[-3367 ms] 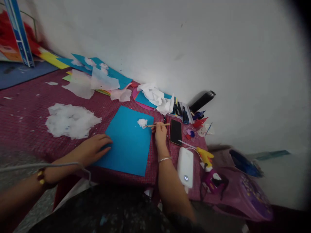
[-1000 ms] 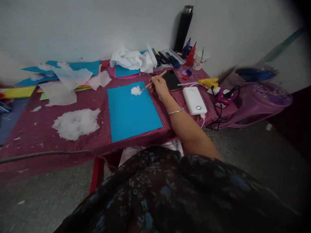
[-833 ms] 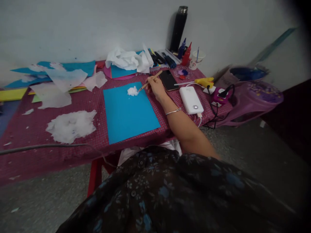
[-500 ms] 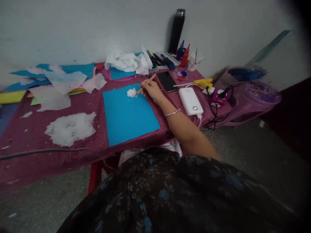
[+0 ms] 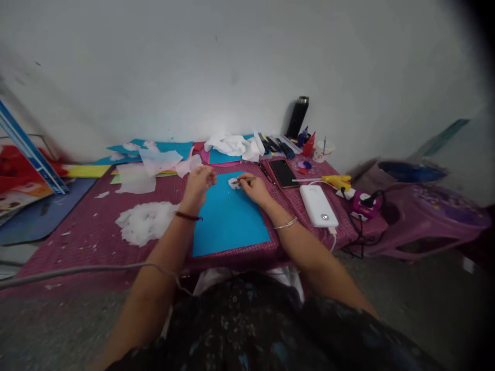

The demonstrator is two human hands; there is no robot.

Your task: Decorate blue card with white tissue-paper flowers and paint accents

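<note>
My right hand [image 5: 255, 189] pinches a thin wooden stick [image 5: 246, 179], whose lower end meets a small clump of white fluffy material [image 5: 233, 183]. This clump lies near the far edge of a blue paper sheet [image 5: 228, 219]. Over the sheet's left edge is my left hand [image 5: 199, 185], with a dark band at the wrist. Its fingers are loosely bent, and I see nothing in them. A larger white fluffy pile [image 5: 145, 222] rests on the tablecloth to the left, beside my left forearm.
Right of the sheet lie a phone [image 5: 283, 173], a white power bank [image 5: 318, 206] and a yellow glue gun [image 5: 336, 182]. A black flask [image 5: 297, 117] stands against the wall. White tissue [image 5: 232, 146] is bunched at the back. A grey cable [image 5: 96, 268] crosses the front left.
My left hand has come into view over the sheet's left edge. My right hand still holds the stick at the white clump. The camera view has shifted, showing more wall and the left side.
</note>
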